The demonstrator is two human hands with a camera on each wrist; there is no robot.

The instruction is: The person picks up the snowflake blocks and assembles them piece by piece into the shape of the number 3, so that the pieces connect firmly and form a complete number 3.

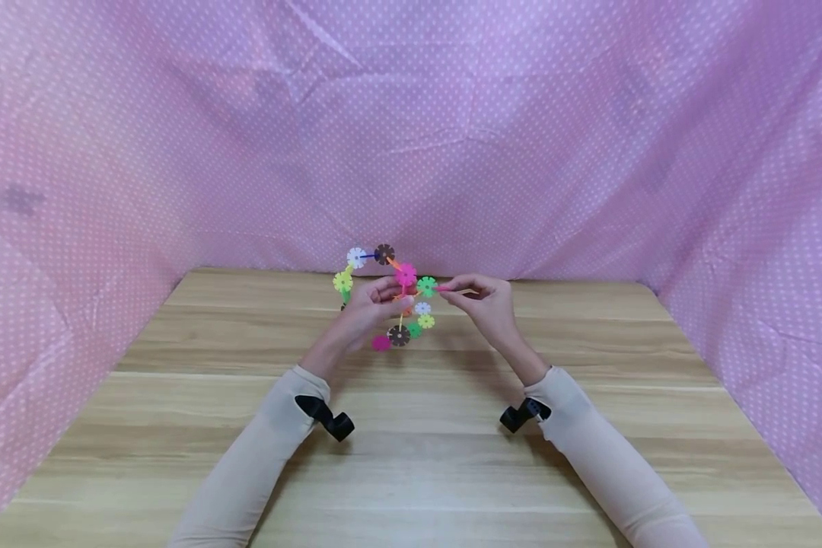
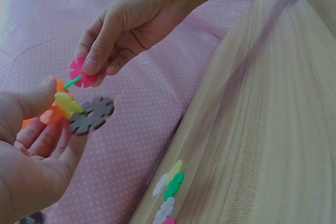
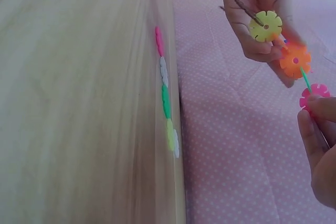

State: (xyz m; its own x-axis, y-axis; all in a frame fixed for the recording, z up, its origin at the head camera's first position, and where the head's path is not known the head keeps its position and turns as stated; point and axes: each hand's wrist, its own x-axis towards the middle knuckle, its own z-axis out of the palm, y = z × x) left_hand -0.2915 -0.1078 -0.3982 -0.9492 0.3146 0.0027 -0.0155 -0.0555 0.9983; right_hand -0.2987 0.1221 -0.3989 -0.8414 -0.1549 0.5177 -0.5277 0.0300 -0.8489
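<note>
A chain of notched plastic snowflake discs hangs from my left hand (image 1: 368, 310), which grips it between thumb and fingers near an orange disc (image 3: 295, 61). In the head view the chain curves up past a pink disc (image 1: 406, 275), a brown disc (image 1: 384, 254), a white disc (image 1: 356, 257) and a yellow disc (image 1: 342, 281). Another brown disc (image 2: 92, 116) hangs lower, joined to a yellow one (image 2: 66, 104). My right hand (image 1: 488, 301) pinches a separate-coloured pink disc (image 2: 81, 72) by its edge. That disc meets the green disc (image 1: 427, 286), seen edge-on in both wrist views.
Loose discs lie on the wooden table (image 1: 411, 457) under the hands: white (image 1: 422, 308), yellow (image 1: 426, 321), green (image 1: 414, 330) and pink (image 1: 381, 343) among them. They sit near the table's far edge. Pink dotted cloth (image 1: 452, 152) hangs behind and at both sides.
</note>
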